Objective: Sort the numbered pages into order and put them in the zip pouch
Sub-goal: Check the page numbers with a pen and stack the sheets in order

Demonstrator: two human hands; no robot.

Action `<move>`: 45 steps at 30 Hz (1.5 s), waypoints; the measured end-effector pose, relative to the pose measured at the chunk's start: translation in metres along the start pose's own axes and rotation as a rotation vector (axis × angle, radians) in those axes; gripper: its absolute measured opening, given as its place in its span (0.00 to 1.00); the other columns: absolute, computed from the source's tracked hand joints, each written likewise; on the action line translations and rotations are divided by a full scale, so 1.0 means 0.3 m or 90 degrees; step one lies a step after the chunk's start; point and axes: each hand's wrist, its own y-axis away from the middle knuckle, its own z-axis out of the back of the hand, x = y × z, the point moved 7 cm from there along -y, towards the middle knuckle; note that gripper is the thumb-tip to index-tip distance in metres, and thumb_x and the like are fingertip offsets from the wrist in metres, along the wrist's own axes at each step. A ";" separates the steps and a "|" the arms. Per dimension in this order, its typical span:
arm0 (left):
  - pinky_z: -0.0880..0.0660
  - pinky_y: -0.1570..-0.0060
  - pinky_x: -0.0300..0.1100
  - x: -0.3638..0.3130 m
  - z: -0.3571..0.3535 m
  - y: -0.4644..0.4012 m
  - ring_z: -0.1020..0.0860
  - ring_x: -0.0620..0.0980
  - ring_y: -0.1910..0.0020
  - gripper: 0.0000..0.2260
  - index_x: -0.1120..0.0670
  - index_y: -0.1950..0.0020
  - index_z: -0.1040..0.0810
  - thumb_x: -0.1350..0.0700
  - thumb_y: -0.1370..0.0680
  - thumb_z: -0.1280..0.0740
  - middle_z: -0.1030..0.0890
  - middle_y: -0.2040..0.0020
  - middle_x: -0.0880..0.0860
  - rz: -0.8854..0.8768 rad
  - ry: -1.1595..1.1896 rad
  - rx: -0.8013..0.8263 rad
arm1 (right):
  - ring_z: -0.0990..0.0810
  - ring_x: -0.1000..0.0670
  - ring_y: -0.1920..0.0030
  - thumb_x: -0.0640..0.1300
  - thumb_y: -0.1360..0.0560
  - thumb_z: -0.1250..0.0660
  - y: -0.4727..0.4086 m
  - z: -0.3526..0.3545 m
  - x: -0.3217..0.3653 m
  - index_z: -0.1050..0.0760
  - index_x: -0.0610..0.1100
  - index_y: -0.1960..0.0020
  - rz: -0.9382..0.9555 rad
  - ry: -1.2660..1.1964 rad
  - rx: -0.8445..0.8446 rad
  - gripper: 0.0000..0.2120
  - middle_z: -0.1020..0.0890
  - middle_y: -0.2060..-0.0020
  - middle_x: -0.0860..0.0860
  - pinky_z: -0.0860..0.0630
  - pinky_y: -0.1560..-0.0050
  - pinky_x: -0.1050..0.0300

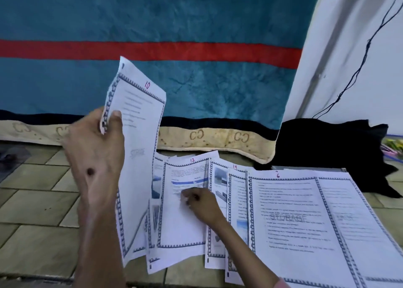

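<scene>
We're holding page 10 up in our left hand, thumb pinching its left edge so the sheet is standing nearly upright off the floor. Our right hand is resting knuckles-down on page 12, fingers curled against the paper; can't tell if it's actually pinching the sheet or just pressing on it.

Just right of that hand, page 14 is peeking out from under a bigger stack topped by page 6. A couple more sheets are tucked between the two hands, numbers hidden. Everything is lying fanned out on the tiled floor, with a teal blanket hanging beyond the hands and a black cloth off past the right one.

We're not spotting the zip pouch anywhere, so sorting looks only partway done.

Tip for this bit: 10 goes ahead of 12, so we're probably wanting to find 11 first. Keeping the red numbers visible at the top corners while sliding sheets should help avoid reshuffling, and lifting rather than dragging keeps edges from creasing.
</scene>
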 end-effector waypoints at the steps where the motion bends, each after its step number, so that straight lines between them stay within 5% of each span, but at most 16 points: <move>1: 0.31 0.57 0.41 -0.033 -0.005 0.005 0.24 0.51 0.60 0.11 0.53 0.48 0.19 0.51 0.22 0.39 0.20 0.58 0.49 -0.024 0.006 0.002 | 0.19 0.45 0.51 0.34 0.25 0.42 0.008 0.054 -0.018 0.21 0.38 0.44 -0.015 -0.015 -0.069 0.14 0.18 0.45 0.44 0.27 0.51 0.66; 4: 0.28 0.55 0.43 -0.082 -0.033 0.021 0.23 0.52 0.58 0.12 0.50 0.44 0.21 0.49 0.23 0.40 0.21 0.58 0.48 -0.045 0.011 0.008 | 0.26 0.44 0.40 0.43 0.24 0.37 0.029 0.224 -0.133 0.27 0.42 0.38 -0.101 0.189 -0.248 0.15 0.23 0.42 0.44 0.31 0.48 0.60; 6: 0.27 0.53 0.44 -0.095 -0.056 0.030 0.23 0.53 0.57 0.13 0.46 0.41 0.24 0.47 0.23 0.40 0.21 0.57 0.47 -0.042 0.021 0.025 | 0.35 0.42 0.35 0.53 0.26 0.36 0.063 0.302 -0.241 0.35 0.42 0.35 -0.256 0.340 -0.248 0.24 0.31 0.38 0.43 0.32 0.41 0.51; 10: 0.32 0.53 0.41 -0.075 -0.117 0.045 0.25 0.52 0.57 0.14 0.51 0.41 0.22 0.49 0.22 0.40 0.20 0.56 0.51 -0.039 0.004 0.070 | 0.36 0.42 0.34 0.61 0.30 0.33 0.114 0.347 -0.345 0.37 0.41 0.35 -0.375 0.327 -0.227 0.33 0.33 0.37 0.43 0.32 0.37 0.48; 19: 0.32 0.55 0.41 0.188 -0.423 0.141 0.21 0.56 0.52 0.11 0.59 0.45 0.19 0.55 0.22 0.36 0.17 0.49 0.60 0.092 -0.014 0.310 | 0.34 0.43 0.34 0.49 0.22 0.41 0.120 0.384 -0.350 0.33 0.39 0.35 -0.347 0.355 -0.187 0.20 0.31 0.37 0.43 0.27 0.43 0.51; 26: 0.29 0.49 0.46 0.427 -0.575 0.243 0.23 0.62 0.44 0.12 0.60 0.43 0.20 0.56 0.22 0.36 0.19 0.44 0.62 0.166 -0.106 0.451 | 0.23 0.45 0.55 0.41 0.23 0.44 0.129 0.434 -0.332 0.29 0.41 0.57 -0.304 0.337 -0.224 0.07 0.22 0.57 0.45 0.31 0.61 0.57; 30: 0.30 0.42 0.50 0.515 -0.589 0.261 0.25 0.64 0.41 0.14 0.61 0.41 0.22 0.54 0.22 0.36 0.21 0.41 0.63 0.200 -0.137 0.467 | 0.35 0.51 0.73 0.40 0.24 0.41 0.184 0.551 -0.381 0.39 0.43 0.68 -0.269 0.115 -0.335 0.14 0.32 0.73 0.50 0.38 0.71 0.59; 34: 0.31 0.41 0.50 0.554 -0.597 0.260 0.26 0.65 0.40 0.15 0.62 0.40 0.23 0.55 0.22 0.36 0.22 0.40 0.64 0.203 -0.150 0.456 | 0.32 0.51 0.72 0.40 0.21 0.43 0.259 0.686 -0.395 0.30 0.38 0.51 -0.251 0.014 -0.423 0.06 0.29 0.71 0.50 0.38 0.74 0.59; 38: 0.31 0.41 0.51 0.572 -0.595 0.238 0.26 0.66 0.40 0.14 0.63 0.41 0.23 0.55 0.22 0.37 0.22 0.40 0.64 0.188 -0.175 0.446 | 0.36 0.53 0.77 0.35 0.21 0.46 0.280 0.711 -0.364 0.35 0.43 0.35 -0.191 0.050 -0.405 0.16 0.31 0.76 0.50 0.41 0.78 0.66; 42: 0.33 0.38 0.53 0.597 -0.572 0.188 0.28 0.67 0.38 0.16 0.63 0.37 0.25 0.55 0.21 0.38 0.25 0.37 0.65 0.167 -0.241 0.423 | 0.27 0.54 0.72 0.32 0.22 0.49 0.207 0.555 -0.324 0.26 0.43 0.37 -0.178 0.154 -0.243 0.19 0.20 0.59 0.46 0.33 0.74 0.69; 45: 0.33 0.38 0.52 0.601 -0.560 0.172 0.29 0.67 0.37 0.16 0.62 0.37 0.25 0.56 0.21 0.38 0.25 0.36 0.65 0.153 -0.262 0.432 | 0.20 0.46 0.53 0.34 0.22 0.48 0.152 0.412 -0.297 0.27 0.41 0.36 -0.236 0.200 -0.148 0.18 0.21 0.44 0.42 0.24 0.54 0.57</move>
